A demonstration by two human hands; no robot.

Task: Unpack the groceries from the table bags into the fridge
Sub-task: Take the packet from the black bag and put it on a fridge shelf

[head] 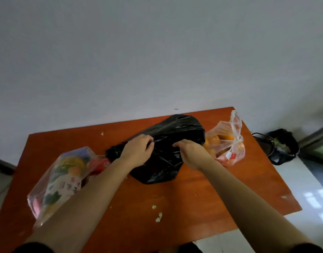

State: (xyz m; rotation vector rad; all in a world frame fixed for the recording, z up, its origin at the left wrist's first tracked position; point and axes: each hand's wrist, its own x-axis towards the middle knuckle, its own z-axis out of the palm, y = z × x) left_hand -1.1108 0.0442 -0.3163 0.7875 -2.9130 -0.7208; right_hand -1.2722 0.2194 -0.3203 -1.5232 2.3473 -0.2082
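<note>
Two hands, left hand (137,152) and right hand (189,152), pinch the black bag (168,143) between them, its knotted end pointing left.

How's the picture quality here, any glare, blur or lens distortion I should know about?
Head view: the wide-angle lens skews the table; the light is dim and flat, the whole frame slightly soft; the black bag shows glossy highlights where the left hand and right hand pinch it; bright glare patches lie on the floor at right.
</note>
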